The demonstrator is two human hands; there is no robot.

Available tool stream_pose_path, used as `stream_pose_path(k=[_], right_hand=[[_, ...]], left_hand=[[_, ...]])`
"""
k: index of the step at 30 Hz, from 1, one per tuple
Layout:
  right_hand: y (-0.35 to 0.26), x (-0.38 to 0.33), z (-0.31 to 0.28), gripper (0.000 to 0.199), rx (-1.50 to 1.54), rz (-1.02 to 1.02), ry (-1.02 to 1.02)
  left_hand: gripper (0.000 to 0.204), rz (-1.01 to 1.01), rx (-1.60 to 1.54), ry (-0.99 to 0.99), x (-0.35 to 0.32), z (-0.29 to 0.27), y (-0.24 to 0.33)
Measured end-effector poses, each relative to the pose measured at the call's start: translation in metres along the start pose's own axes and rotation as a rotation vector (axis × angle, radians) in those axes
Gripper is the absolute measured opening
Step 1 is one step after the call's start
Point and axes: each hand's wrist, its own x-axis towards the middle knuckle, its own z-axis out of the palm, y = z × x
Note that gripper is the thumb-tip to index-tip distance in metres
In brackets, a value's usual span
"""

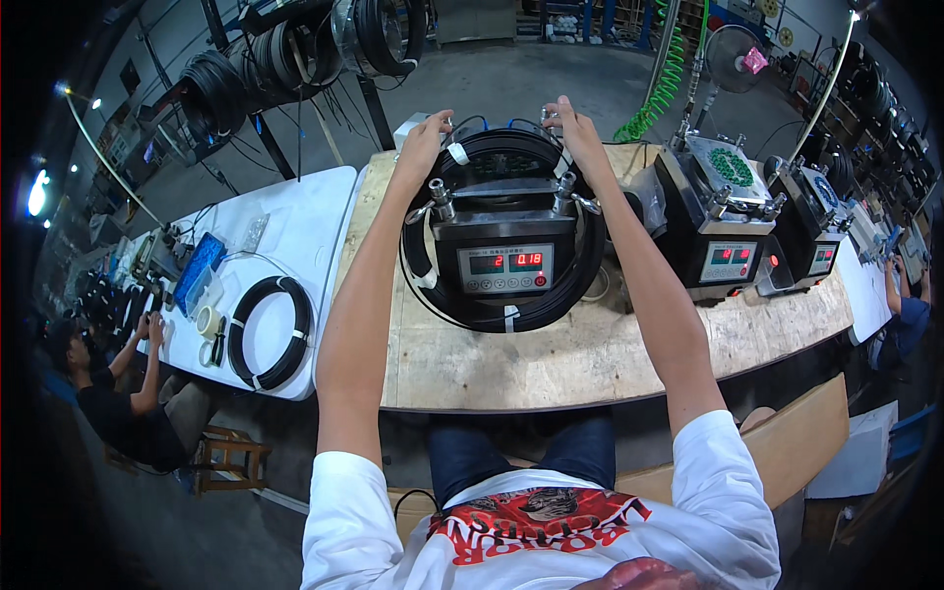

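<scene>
Pictured from above: both arms stretched out over the wooden surface [590, 364], reaching to the far side of a black winding machine [503, 236] with red digits on its front panel. Left hand [425, 146] laid on the far left arc of the black cable coil [580, 280], fingers [439, 120] curled over the rim beside a white tape band [457, 153]. Right hand [576, 133] set on the far right arc, fingers [553, 116] closed down near a metal post at the top of the ring. Grip itself partly hidden by the backs of both hands; seemingly clasped on the coil rather than spread wide, though how tightly could not be told.

Coil ringed around the machine, lying roughly flat, its near arc hanging toward the body below the display, its far arc directly under the fingertips. No long axis to speak of: a hoop, held at two points near its far edge, one either side of centre. Both hands equally near, neither favoured. Two steel knobs [440, 197] standing just nearer the body than the fingers, inside the ring.

Off to the right of the right hand, a second machine [713, 211] topped with green parts. Well left of the left hand, a white table [295, 211] with another taped black coil [270, 331], and a seated co-worker [118, 393] at its edge.
</scene>
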Motion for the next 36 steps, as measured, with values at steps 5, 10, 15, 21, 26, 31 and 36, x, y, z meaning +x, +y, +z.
stream_pose_path(k=[5, 10, 15, 21, 26, 31, 36], right_hand=[[-0.002, -0.002, 0.0, 0.069, 0.055, 0.017, -0.021], [-0.005, -0.003, 0.002, 0.069, 0.017, 0.013, -0.003], [0.0, 0.0, -0.001, 0.069, -0.034, 0.01, 0.008], [-0.002, -0.001, -0.001, 0.069, -0.035, -0.01, -0.007], [-0.007, -0.004, 0.001, 0.07, 0.001, 0.047, -0.019], [0.002, 0.001, 0.0, 0.069, -0.023, -0.024, -0.009], [0.004, 0.002, 0.001, 0.068, -0.08, -0.035, 0.016]], left_hand=[[0.051, -0.04, -0.044, -0.013, -0.005, 0.0, 0.008], [0.05, -0.014, -0.065, -0.018, -0.002, -0.004, 0.003], [0.05, -0.039, -0.106, -0.009, -0.004, 0.0, 0.006], [0.05, -0.032, -0.051, 0.011, -0.003, 0.001, 0.005], [0.05, -0.019, -0.049, 0.016, -0.004, -0.001, 0.005], [0.049, 0.009, -0.106, -0.001, 0.002, -0.002, -0.002], [0.049, -0.024, -0.074, -0.045, 0.001, -0.003, 0.0]])
